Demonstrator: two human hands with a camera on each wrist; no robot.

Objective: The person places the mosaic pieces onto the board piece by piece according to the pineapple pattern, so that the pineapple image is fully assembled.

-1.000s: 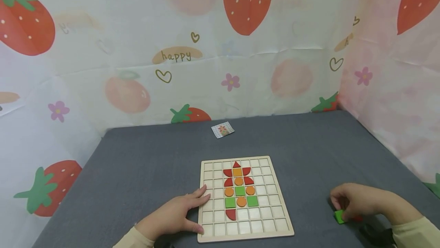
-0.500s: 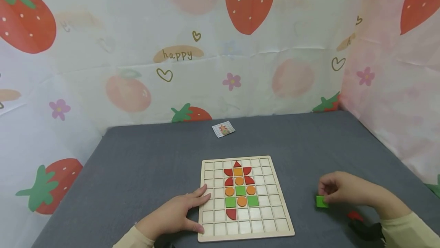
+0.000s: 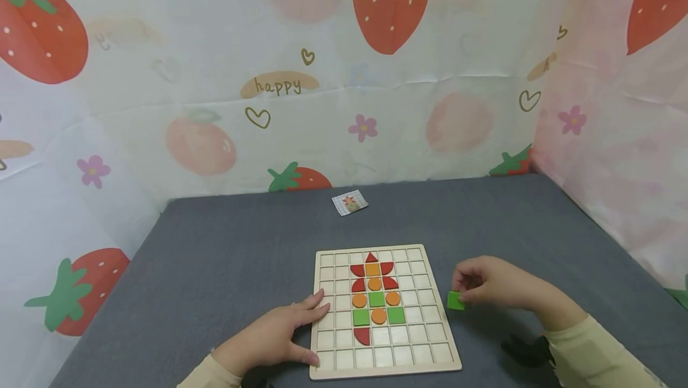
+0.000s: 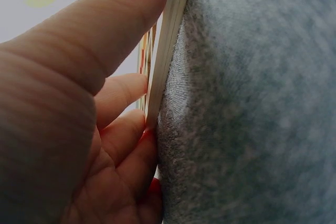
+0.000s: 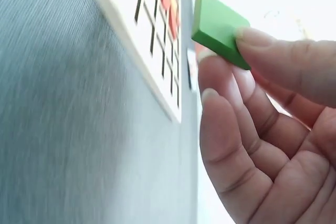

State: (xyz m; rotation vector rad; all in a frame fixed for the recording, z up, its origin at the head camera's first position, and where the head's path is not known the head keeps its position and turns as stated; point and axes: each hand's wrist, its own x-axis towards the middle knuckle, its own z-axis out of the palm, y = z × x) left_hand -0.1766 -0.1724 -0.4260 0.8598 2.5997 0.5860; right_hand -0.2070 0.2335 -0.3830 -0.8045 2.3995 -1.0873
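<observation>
A wooden grid board lies on the grey table, with red, orange and green pieces set in its cells. My left hand rests at the board's left edge; thumb and fingertips touch the frame, fingers fairly straight. Just off the board's right side, my right hand pinches a green square tile between thumb and fingers. The right wrist view shows that green tile tilted, with the thumb across one face. In the left wrist view the thumb presses at the board's pale edge.
A small picture card lies on the grey cloth behind the board. Fruit-printed curtains enclose the back and sides of the table. A black strap hangs below the right wrist.
My right hand has carried the green tile leftward from the table's right side toward the board, leaving the spot where a red piece showed. The left hand has stayed on the board.
</observation>
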